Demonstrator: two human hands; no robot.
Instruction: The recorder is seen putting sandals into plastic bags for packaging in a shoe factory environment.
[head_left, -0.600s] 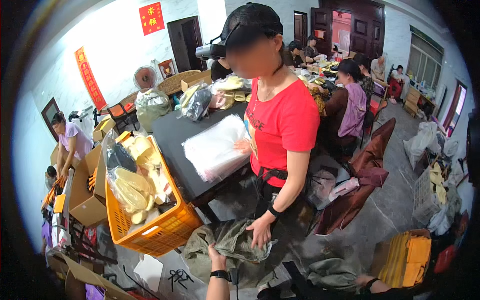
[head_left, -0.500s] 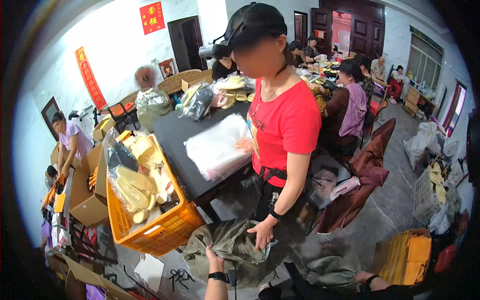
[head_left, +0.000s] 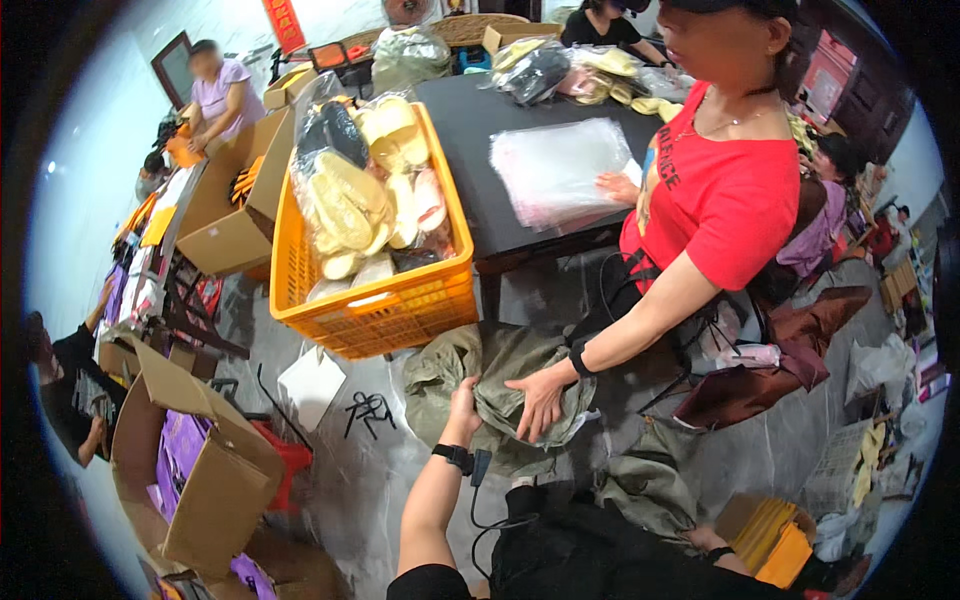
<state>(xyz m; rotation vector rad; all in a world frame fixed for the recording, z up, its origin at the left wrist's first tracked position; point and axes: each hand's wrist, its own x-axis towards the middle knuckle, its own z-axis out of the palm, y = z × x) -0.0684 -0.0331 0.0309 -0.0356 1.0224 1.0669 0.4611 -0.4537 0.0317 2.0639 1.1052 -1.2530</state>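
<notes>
Head view, looking down. The left hand [head_left: 463, 398] is clenched on the near edge of an olive-green sack [head_left: 500, 385] that lies slumped on the floor [head_left: 370, 470], just below the front of an orange crate [head_left: 375, 310]. The sack lies ahead and to the right of this grip; its bulk runs roughly left to right, from the crate's corner toward the table leg [head_left: 490, 295]. A co-worker in a red shirt [head_left: 720, 200] presses one hand [head_left: 540, 400] flat on the same sack, just beside the left hand but apart from it, so two people hold the sack from opposite sides. The right hand [head_left: 705, 540] sits low at the right, well apart from the sack, beside a second heap of olive cloth [head_left: 650, 490]; whether it is clenched or released cannot be told. The left hand is plainly the nearer one.

Packages: the crate holds clear bags of pale yellow and dark pieces [head_left: 365, 200]. On the dark table [head_left: 480, 130] lies a stack of clear flat bags [head_left: 565, 170] under the co-worker's other hand [head_left: 620, 187], with more bagged goods at the far end. Open brown cartons stand at left [head_left: 225, 225] and lower left [head_left: 200, 470], the latter with purple contents. A yellow-orange box [head_left: 775, 540] sits at lower right. A red vertical banner [head_left: 285, 22] hangs on the far wall.
</notes>
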